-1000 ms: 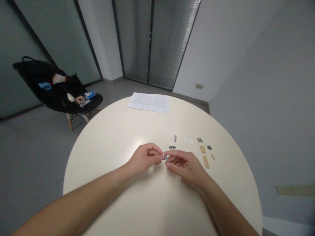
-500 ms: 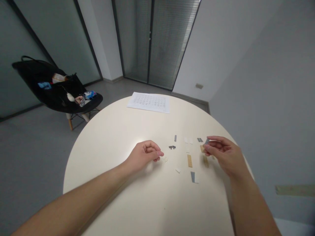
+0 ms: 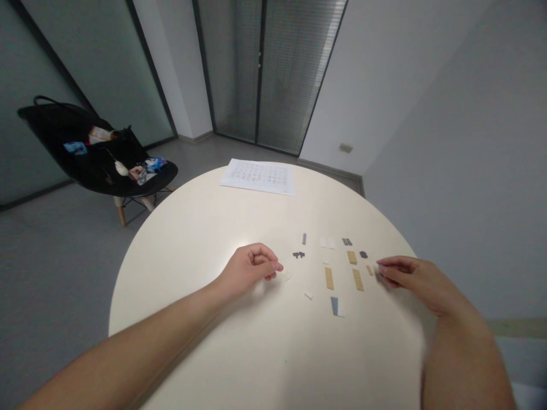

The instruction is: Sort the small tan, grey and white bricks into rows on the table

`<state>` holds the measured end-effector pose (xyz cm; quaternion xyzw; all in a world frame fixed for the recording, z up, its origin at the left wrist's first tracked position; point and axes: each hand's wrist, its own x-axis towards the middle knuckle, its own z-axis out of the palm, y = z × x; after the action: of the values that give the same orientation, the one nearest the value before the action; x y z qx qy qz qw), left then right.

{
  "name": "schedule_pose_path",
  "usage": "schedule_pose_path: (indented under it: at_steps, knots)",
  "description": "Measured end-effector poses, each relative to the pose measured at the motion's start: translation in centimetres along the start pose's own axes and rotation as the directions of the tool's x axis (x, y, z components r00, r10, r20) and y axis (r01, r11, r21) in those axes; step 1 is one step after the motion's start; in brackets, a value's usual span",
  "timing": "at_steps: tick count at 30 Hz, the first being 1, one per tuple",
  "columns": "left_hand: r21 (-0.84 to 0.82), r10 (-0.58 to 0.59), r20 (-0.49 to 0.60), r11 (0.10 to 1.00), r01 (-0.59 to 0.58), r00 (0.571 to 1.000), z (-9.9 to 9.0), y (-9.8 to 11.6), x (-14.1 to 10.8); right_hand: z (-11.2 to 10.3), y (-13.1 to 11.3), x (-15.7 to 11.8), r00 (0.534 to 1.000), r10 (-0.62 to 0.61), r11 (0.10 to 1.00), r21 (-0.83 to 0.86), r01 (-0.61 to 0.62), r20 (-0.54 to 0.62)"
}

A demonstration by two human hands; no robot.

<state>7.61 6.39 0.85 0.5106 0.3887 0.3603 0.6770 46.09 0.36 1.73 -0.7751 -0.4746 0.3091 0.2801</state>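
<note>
My left hand (image 3: pixel 252 267) rests at the table's middle, thumb and fingertips pinched together. Tiny cream pieces (image 3: pixel 288 276) lie right beside its fingertips; anything inside the pinch is too small to make out. Over the table's right side, my right hand (image 3: pixel 410 279) has its thumb and forefinger closed, with a small greyish bit perhaps between the tips. Nearest to it are a narrow tan piece (image 3: pixel 370 270) and a dark rounded piece (image 3: pixel 363 254). Flat tan plates, like toy building plates, lie further left: a short one (image 3: pixel 351 257) and longer ones (image 3: pixel 358 280), (image 3: pixel 329 278).
Grey and white flat pieces (image 3: pixel 334 306) lie nearer me, a small white bar (image 3: pixel 308 295) beside them. Dark pieces (image 3: pixel 298 255), a grey strip (image 3: pixel 304 239) and white squares (image 3: pixel 327 243) sit further back. A printed sheet (image 3: pixel 258 176) lies at the far edge; a loaded black chair (image 3: pixel 98 154) stands left.
My right hand has moved right and slightly toward me, away from above the tan plates, uncovering the dark rounded piece. The grey piece at its fingertips shows less. My left hand has stayed nearly still.
</note>
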Motion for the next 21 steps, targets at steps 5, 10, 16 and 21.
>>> schedule_pose_path:
  at_steps: [5,10,16,21]
  knots:
    - [-0.007,0.0,-0.006,1.0,0.0,1.0,0.0,0.0,0.1,0.1,0.9,0.3,0.992,0.093,0.994,0.047,-0.097,0.085]
    - [-0.012,0.002,-0.011,1.0,-0.003,1.0,0.1,0.1,0.0,0.5,0.4,0.5,0.99,0.134,0.991,-0.015,-0.133,0.04]
    - [-0.017,0.003,-0.006,1.0,-0.003,1.0,0.1,0.1,0.0,0.3,1.5,1.4,0.996,0.079,0.991,-0.109,-0.074,0.037]
    - [-0.016,0.007,-0.003,1.0,-0.007,1.0,0.0,0.1,-0.1,0.5,2.4,1.9,0.999,-0.008,0.983,-0.186,0.002,-0.035]
